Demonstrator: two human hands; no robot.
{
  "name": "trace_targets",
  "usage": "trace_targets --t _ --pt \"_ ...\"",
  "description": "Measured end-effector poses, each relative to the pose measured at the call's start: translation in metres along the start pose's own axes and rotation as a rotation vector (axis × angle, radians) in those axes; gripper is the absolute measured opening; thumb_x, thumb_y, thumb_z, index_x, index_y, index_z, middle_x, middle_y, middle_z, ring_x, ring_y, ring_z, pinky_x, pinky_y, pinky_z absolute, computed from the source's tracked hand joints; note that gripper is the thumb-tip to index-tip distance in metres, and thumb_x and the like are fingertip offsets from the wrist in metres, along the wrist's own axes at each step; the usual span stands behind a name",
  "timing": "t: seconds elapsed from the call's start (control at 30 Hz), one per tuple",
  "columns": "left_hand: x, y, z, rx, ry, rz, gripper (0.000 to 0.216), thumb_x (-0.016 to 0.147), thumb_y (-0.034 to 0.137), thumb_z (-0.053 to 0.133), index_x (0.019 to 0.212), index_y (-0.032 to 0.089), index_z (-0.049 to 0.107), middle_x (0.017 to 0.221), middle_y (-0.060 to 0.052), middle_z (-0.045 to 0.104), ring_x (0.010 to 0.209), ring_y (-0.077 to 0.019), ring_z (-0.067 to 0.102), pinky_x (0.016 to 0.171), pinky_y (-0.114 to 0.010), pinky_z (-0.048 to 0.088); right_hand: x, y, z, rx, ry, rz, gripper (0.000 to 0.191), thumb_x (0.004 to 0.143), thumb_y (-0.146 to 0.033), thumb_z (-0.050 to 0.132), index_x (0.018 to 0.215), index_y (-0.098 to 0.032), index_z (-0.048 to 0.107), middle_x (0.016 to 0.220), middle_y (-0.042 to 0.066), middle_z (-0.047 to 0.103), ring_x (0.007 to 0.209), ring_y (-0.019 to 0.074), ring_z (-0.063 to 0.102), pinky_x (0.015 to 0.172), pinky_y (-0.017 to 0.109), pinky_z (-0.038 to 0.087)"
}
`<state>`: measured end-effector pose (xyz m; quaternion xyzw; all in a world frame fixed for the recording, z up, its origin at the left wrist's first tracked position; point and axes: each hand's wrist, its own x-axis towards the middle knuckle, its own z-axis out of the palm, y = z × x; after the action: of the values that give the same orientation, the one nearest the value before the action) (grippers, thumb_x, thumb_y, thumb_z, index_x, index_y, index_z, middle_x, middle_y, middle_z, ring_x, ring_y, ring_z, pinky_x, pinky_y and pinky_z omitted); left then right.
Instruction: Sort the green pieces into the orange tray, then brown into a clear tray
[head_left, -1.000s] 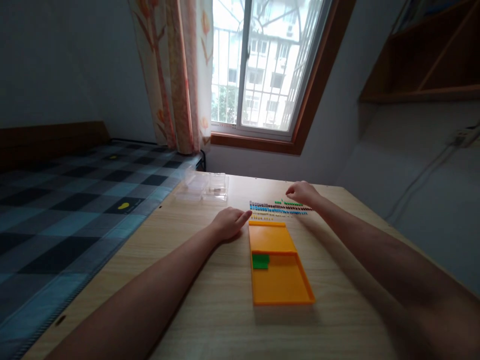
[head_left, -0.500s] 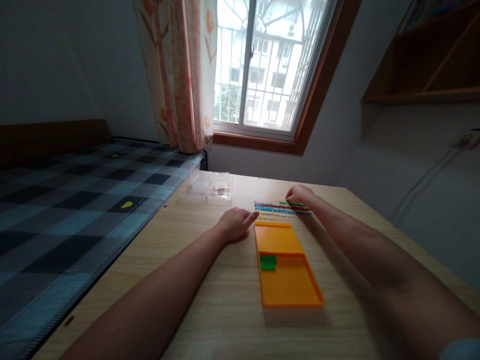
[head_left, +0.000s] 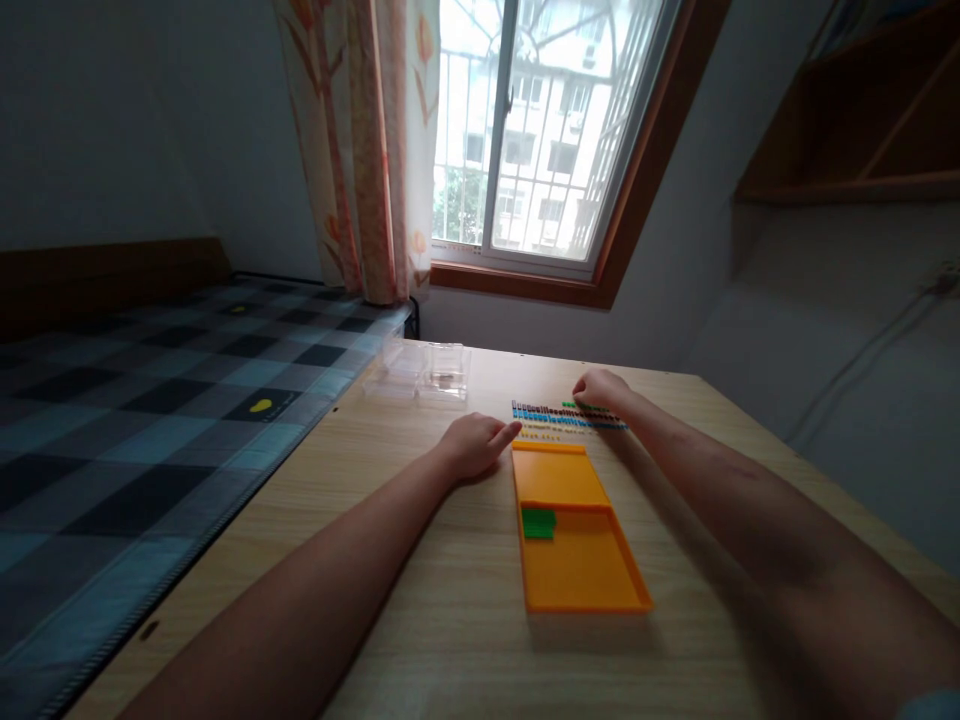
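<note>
wooden table [head_left: 420, 640]: hands barely moved since earlier frames. left hand [head_left: 472, 447] rests loosely curled, empty, at 10 o'clock of orange tray [head_left: 577, 560]. right hand [head_left: 600, 388], grip unclear, stays on coloured piece rows [head_left: 566, 418] at 12 o'clock.

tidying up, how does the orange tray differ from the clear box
The orange tray is opaque; the clear box is see-through. The tray lies nearer; the box sits farther, by the desk's left edge. The tray holds a green block; what the box holds is unclear. Both rest flat on the desk.
</note>
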<state>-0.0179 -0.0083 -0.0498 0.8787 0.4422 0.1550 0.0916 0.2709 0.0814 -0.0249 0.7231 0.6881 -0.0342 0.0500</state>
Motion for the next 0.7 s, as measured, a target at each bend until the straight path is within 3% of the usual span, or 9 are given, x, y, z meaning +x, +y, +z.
trace_targets --t 0.2,0.33,0.5,0.57,0.7 --pt "0.000 0.001 -0.002 -0.012 -0.006 0.001 0.071 0.100 0.060 0.019 0.073 0.020 0.071 0.079 -0.009 0.074 0.074 -0.0211 0.063 0.059 -0.030 0.030 -0.012 -0.007 -0.004 0.032 0.079 -0.017 0.029 0.097 -0.036 0.061 0.119 -0.018 0.063 0.122 0.009 0.063 0.104 0.0217 0.063 0.089 0.042 0.055" --pt "0.000 0.001 -0.002 -0.018 0.003 0.000 0.071 0.100 0.059 0.019 0.071 0.020 0.070 0.076 -0.009 0.073 0.072 -0.0213 0.062 0.060 -0.031 0.030 -0.037 -0.005 -0.021 0.096 0.201 -0.081 0.019 0.094 -0.032 0.064 0.103 -0.019 0.073 0.107 0.007 0.072 0.098 0.0208 0.066 0.088 0.034 0.052" --pt "0.000 0.000 0.000 -0.032 0.011 -0.004 0.070 0.099 0.061 0.021 0.070 0.020 0.069 0.076 -0.009 0.073 0.071 -0.0205 0.062 0.059 -0.031 0.029 -0.117 0.008 -0.034 0.212 0.375 -0.286 0.020 0.091 -0.036 0.064 0.101 -0.024 0.078 0.108 0.003 0.074 0.094 0.0178 0.066 0.082 0.027 0.049" --pt "0.001 0.000 0.000 -0.037 0.011 -0.005 0.070 0.099 0.062 0.021 0.070 0.020 0.069 0.075 -0.008 0.072 0.070 -0.0204 0.061 0.058 -0.031 0.029 -0.158 0.008 -0.027 0.359 0.431 -0.516 0.017 0.090 -0.035 0.066 0.095 -0.024 0.078 0.098 0.005 0.074 0.087 0.0187 0.066 0.077 0.030 0.050" --pt "0.001 0.001 0.000 -0.035 0.005 0.003 0.070 0.099 0.061 0.021 0.070 0.020 0.069 0.075 -0.008 0.072 0.070 -0.0201 0.060 0.059 -0.030 0.030 -0.222 -0.010 0.002 0.401 0.343 -0.728 0.012 0.091 -0.028 0.066 0.088 -0.027 0.077 0.092 0.003 0.073 0.087 0.0191 0.064 0.079 0.034 0.049"
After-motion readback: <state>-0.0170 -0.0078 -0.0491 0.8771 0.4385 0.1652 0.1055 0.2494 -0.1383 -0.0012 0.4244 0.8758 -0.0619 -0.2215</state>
